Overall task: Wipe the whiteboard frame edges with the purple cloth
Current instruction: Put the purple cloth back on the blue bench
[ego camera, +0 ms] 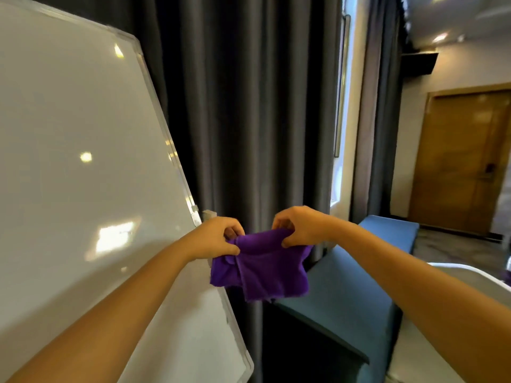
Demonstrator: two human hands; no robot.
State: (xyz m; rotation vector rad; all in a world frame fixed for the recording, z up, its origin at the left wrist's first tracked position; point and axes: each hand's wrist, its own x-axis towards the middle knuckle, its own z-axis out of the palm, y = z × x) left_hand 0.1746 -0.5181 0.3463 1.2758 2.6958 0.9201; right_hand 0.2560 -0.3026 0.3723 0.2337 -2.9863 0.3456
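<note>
A white whiteboard [83,167] fills the left side, tilted, with a silver frame edge [163,123] running down its right side. The purple cloth [262,269] hangs in the air just right of that frame edge, low in the view. My left hand [218,239] pinches the cloth's upper left corner, right beside the frame. My right hand [301,225] pinches its upper right part. The cloth is stretched between both hands and droops below them. Its lower left corner overlaps the frame edge in view; I cannot tell whether it touches.
Dark grey curtains [249,106] hang behind the board. A blue upholstered bench [345,299] stands at the lower right, with a white rounded object [475,277] beside it. A wooden door [464,161] is at the far right. A small clip [208,214] sticks out of the frame.
</note>
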